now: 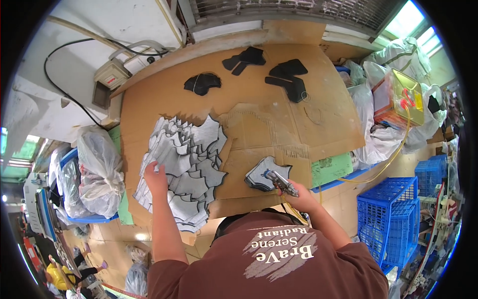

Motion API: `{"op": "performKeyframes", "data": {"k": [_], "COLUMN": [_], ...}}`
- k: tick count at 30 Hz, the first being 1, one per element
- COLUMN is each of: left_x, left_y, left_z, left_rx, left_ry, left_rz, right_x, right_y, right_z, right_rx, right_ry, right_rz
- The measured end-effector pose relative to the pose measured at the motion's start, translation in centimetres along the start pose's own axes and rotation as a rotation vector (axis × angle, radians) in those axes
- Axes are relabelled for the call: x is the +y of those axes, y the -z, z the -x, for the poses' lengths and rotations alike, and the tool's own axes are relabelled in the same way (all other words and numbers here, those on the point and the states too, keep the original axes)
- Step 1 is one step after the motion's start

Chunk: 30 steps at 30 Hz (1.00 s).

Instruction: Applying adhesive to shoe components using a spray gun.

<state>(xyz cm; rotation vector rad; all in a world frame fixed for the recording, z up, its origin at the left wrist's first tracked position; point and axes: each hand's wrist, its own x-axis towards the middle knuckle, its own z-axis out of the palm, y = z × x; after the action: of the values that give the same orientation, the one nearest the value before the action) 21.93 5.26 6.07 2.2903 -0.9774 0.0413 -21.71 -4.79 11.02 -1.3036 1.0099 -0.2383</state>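
Note:
My left hand (156, 178) rests with fingers apart on a wide fan of overlapping grey cut pieces (186, 164) spread over the cardboard-covered table (259, 124). My right hand (298, 192) grips a metal spray gun (280, 181) fed by a yellow hose (393, 154), with its nozzle over a small stack of grey pieces (263, 174) in front of me. Three groups of black cut pieces (286, 77) lie at the far side of the table.
Blue plastic crates (393, 214) stand at my right. A yellow-and-red box (398, 97) sits among white plastic bags at the right rear. Filled clear bags (99, 172) in a blue bin are at the left. A grey electrical box (112, 77) hangs on the wall.

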Motion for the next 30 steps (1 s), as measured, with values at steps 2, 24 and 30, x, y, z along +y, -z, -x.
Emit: {"op": "performKeyframes", "data": {"k": [2, 24, 30], "left_x": [3.6, 15.7, 16.3], "left_y": [-1.5, -8.7, -9.0], "left_z": [1.8, 11.5, 11.4], "left_rx": [-0.136, -0.608, -0.638], "left_ry": [-0.126, -0.452, -0.365], "left_rz": [0.054, 0.332, 0.337], "right_x": [0.5, 0.7, 1.1], "right_y": [-0.1, 0.0, 0.9], "right_z": [-0.1, 0.1, 0.1], "right_rx": [-0.003, 0.045, 0.122], "right_ry": [0.029, -0.023, 0.009], "right_rz": [0.023, -0.063, -0.054]}}
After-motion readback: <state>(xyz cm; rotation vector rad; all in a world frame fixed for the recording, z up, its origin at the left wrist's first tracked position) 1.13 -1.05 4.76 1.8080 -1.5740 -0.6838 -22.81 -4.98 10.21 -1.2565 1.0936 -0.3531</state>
